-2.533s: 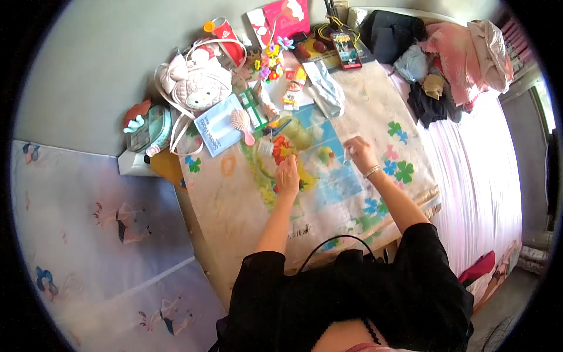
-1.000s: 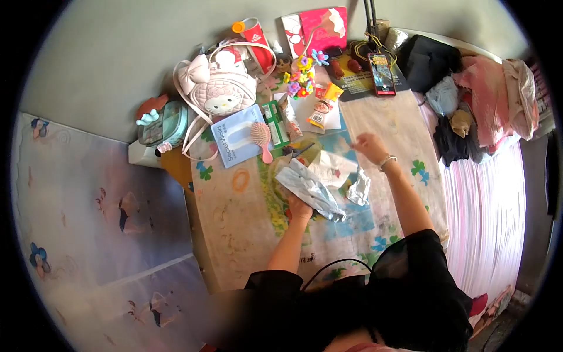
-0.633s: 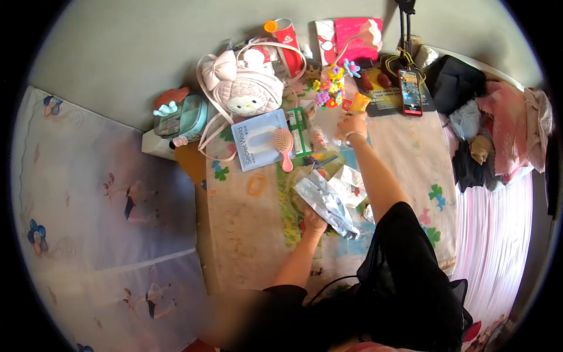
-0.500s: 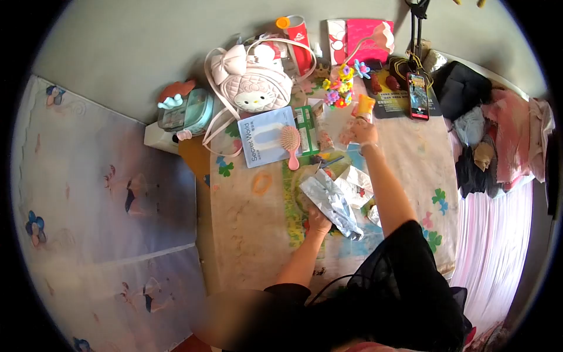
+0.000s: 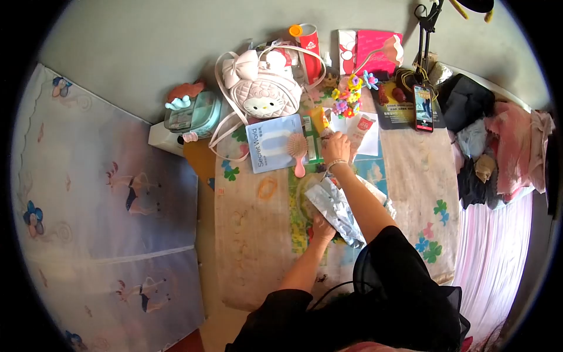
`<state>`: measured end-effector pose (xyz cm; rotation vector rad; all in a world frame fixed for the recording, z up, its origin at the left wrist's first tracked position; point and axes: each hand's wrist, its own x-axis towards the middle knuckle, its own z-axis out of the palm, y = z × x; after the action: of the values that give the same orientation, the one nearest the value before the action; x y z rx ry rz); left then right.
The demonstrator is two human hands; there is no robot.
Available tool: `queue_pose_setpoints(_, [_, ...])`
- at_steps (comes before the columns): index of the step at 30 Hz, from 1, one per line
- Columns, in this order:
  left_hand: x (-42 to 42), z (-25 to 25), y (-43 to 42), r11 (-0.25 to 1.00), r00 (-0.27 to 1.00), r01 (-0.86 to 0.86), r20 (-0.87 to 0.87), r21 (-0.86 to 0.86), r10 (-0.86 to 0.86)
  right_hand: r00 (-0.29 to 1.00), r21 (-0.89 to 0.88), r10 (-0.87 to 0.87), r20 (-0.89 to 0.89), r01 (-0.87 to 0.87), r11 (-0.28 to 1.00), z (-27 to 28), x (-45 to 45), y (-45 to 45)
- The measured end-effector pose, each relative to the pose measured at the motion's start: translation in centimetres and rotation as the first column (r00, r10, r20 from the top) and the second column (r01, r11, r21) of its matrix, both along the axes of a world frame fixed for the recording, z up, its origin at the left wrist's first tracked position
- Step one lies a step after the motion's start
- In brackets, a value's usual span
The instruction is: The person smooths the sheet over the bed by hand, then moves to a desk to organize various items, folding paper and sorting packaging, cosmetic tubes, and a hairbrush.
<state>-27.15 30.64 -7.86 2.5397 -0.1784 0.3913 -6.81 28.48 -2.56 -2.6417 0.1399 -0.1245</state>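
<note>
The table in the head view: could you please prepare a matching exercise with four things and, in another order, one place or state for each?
Column one:
1. silver wrapper
2. hairbrush
3. phone
4. handbag

Column two:
A. lies partly on the blue packet
B. bears a large bow
C. touches the left hand
D. has a lit screen

Pairs: 1-C, 2-A, 3-D, 4-B

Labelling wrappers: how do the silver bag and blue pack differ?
Surface: silver bag is crumpled and shiny; blue pack looks flat and smooth.
Contact: left hand is at the bag's edge; a brush overlaps the pack.
Place: bag is nearer the person, pack nearer the wall.
Shared: both are over the table.
</note>
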Motion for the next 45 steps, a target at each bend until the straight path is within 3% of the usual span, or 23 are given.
queue_pose_setpoints(2, [-0.2,0.0,0.1,1.000,1.000,0.002,-0.021,-0.030,-0.003,0.999,0.033,-0.001,-0.047,0.002,0.999,0.8,-0.2,-0.5])
queue_pose_setpoints(4, [0.1,1.0,0.0,0.995,0.995,0.029,-0.098,0.096,-0.020,0.986,0.232,0.073,-0.151,-0.037,0.972,1.3,-0.5,-1.4])
queue_pose_setpoints(6, [0.3,1.2,0.1,0.995,0.999,0.000,-0.035,0.097,0.003,0.984,0.278,0.160,-0.081,-0.132,0.952,1.0,-0.7,-1.2])
queue_pose_setpoints(8, [0.0,1.5,0.0,0.999,0.985,0.009,-0.170,0.034,-0.003,0.977,0.365,0.211,-0.021,-0.189,0.912,0.2,-0.5,0.3])
queue_pose_setpoints(9, [-0.1,1.0,0.0,0.999,0.985,0.011,-0.173,0.037,-0.005,0.982,0.232,0.186,0.030,-0.188,0.955,-0.5,-0.1,1.4])
queue_pose_setpoints(12, [0.2,0.3,0.1,0.993,0.999,0.007,-0.041,0.115,-0.002,0.997,0.268,0.045,0.056,-0.059,0.962,0.3,0.2,3.6])
queue_pose_setpoints(13, [0.1,0.2,0.0,1.000,1.000,-0.015,-0.016,0.010,0.015,0.997,0.402,0.026,-0.068,0.004,0.916,0.9,0.2,3.9])
queue_pose_setpoints(14, [0.1,0.2,0.0,0.995,0.999,-0.036,0.008,-0.098,0.037,0.998,0.403,0.023,-0.066,0.006,0.915,1.4,0.3,4.2])
queue_pose_setpoints(16, [0.0,-0.1,0.2,1.000,0.999,0.008,-0.047,-0.028,-0.009,0.983,0.429,0.036,-0.182,0.047,0.902,1.9,0.3,4.6])
queue_pose_setpoints(22, [0.2,2.4,-0.1,0.975,0.989,-0.055,-0.148,-0.213,0.024,0.951,0.326,0.167,-0.259,-0.076,0.942,1.0,-0.3,5.0])
queue_pose_setpoints(23, [0.1,0.2,0.3,0.985,0.998,0.006,0.056,-0.175,0.004,0.963,0.367,0.182,-0.201,-0.098,0.925,1.1,-0.7,4.7])
queue_pose_setpoints(28, [-0.2,-1.2,0.4,0.988,0.993,0.039,-0.106,-0.147,-0.055,0.963,0.460,0.253,0.090,-0.266,0.847,5.6,-5.9,-0.9])
queue_pose_setpoints(32, [-0.3,-2.3,0.3,0.999,0.997,0.023,-0.079,-0.039,-0.026,0.989,0.590,-0.019,-0.150,0.105,0.801,5.0,-4.9,-7.1])
queue_pose_setpoints(33, [-0.2,-1.7,0.2,1.000,0.995,-0.024,-0.095,-0.004,0.023,0.987,0.359,-0.157,-0.026,0.156,0.920,3.9,-4.1,-7.7])
queue_pose_setpoints(34, [-0.1,-1.0,0.0,0.997,0.991,-0.068,-0.111,0.031,0.071,0.971,0.342,-0.224,-0.083,0.238,0.909,2.8,-3.0,-8.1])
queue_pose_setpoints(35, [0.1,-0.2,0.1,0.951,0.976,-0.071,-0.216,-0.301,0.005,0.965,0.358,-0.256,-0.055,0.259,0.897,0.7,-1.8,-7.8])
queue_pose_setpoints(36, [0.0,-0.1,0.0,0.953,0.977,-0.057,-0.213,-0.298,-0.008,0.956,0.377,-0.291,-0.031,0.281,0.883,-1.2,-0.9,-7.2])
queue_pose_setpoints(37, [-0.1,0.0,0.0,0.985,0.987,-0.056,-0.160,-0.166,0.029,0.987,0.230,-0.152,0.044,0.138,0.963,-1.6,-0.6,-6.7])
queue_pose_setpoints(38, [0.0,0.1,0.0,0.997,0.993,-0.065,-0.099,-0.032,0.061,0.990,0.121,-0.136,0.043,0.130,0.984,-0.5,-0.6,-5.9])
queue_pose_setpoints(41, [0.1,0.6,0.2,0.997,0.999,-0.026,-0.016,0.066,0.028,0.962,0.243,-0.260,-0.079,0.271,0.931,0.1,-0.5,-5.9])
queue_pose_setpoints(42, [0.1,0.7,0.3,0.994,1.000,-0.018,0.019,0.103,0.016,0.966,0.333,-0.219,-0.137,0.253,0.908,-0.1,-0.6,-6.4])
queue_pose_setpoints(43, [0.1,0.8,0.5,0.998,0.996,0.024,-0.082,0.065,-0.019,0.967,0.420,-0.171,-0.190,0.237,0.876,-0.2,-0.8,-7.0])
queue_pose_setpoints(45, [0.4,-0.1,0.5,0.995,0.999,0.011,-0.049,0.103,-0.006,0.969,0.449,-0.098,-0.227,0.193,0.872,0.1,-1.7,-8.9])
